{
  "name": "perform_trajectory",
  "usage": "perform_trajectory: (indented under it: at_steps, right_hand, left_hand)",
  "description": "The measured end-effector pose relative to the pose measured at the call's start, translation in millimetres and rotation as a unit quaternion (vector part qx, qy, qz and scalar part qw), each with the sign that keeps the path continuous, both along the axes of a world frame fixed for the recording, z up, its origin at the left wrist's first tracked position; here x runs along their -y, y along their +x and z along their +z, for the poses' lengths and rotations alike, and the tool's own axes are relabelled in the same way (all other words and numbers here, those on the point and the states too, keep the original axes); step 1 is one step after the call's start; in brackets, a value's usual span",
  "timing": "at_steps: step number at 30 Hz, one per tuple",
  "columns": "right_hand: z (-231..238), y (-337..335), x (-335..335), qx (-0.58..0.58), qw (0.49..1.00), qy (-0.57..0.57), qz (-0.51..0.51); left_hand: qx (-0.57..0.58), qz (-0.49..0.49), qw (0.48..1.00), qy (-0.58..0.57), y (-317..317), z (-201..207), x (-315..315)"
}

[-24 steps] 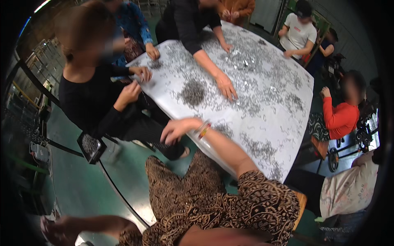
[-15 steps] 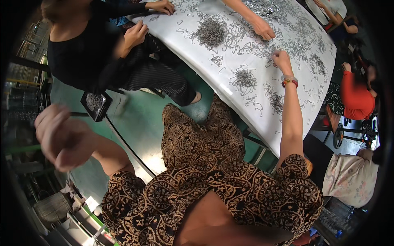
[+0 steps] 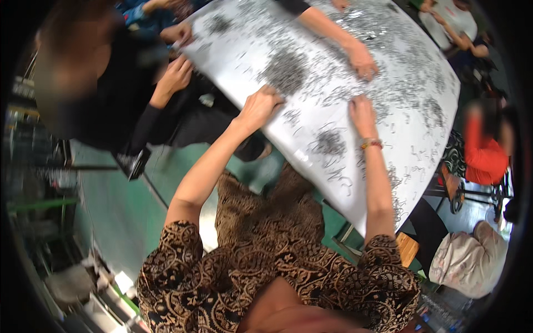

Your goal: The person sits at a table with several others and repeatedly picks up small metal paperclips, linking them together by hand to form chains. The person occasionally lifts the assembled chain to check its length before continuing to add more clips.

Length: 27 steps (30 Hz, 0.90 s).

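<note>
Small grey bent-wire hooks lie strewn over a white-covered table [image 3: 327, 188]. My left hand [image 3: 260, 108] is over its near-left edge, fingers curled together beside a dense heap of hooks [image 3: 286, 71]. Farther right, my right hand [image 3: 362, 115], below a beaded bracelet [image 3: 371, 144], rests low over the scattered hooks with its fingers bent and close together. Blur and the hands themselves hide what either one pinches. A smaller pile of hooks [image 3: 330, 142] lies between my forearms.
A co-worker's hand [image 3: 363, 62] reaches onto the table just beyond my right hand. Another person in black [image 3: 116, 105] sits at the left, hands by the table edge. On the right are a person in red [image 3: 484, 150] and a wooden stool [image 3: 408, 248].
My left hand has swung from far left, off the table, to the heap's near side. My right hand has shifted slightly left and nearer. The view has moved and blurred.
</note>
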State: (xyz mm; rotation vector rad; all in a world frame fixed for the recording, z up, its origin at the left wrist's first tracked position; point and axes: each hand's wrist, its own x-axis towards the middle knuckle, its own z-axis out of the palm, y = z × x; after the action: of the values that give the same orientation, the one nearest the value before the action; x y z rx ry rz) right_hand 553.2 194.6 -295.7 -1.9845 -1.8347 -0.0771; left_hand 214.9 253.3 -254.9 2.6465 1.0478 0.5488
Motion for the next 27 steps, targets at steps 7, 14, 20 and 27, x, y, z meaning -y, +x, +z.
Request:
perform_trajectory:
  at_steps: [7,14,20,27]
  right_hand:
    - [27,-8,12,-0.569,0.82,0.057,-0.025]
    - [29,-3,18,-0.709,0.704,0.045,-0.025]
    - [18,-8,23,-0.74,0.664,0.039,-0.099]
    - [36,-21,22,-0.735,0.676,0.02,-0.042]
  left_hand:
    - [-0.145,-0.118,0.977,0.106,27,-3,-46]
    - [0.13,0.026,0.99,0.04,43,28,-63]
    - [-0.02,0.054,0.998,0.021,33,23,-75]
    - [0.098,0.045,0.994,-0.006,10,7,-76]
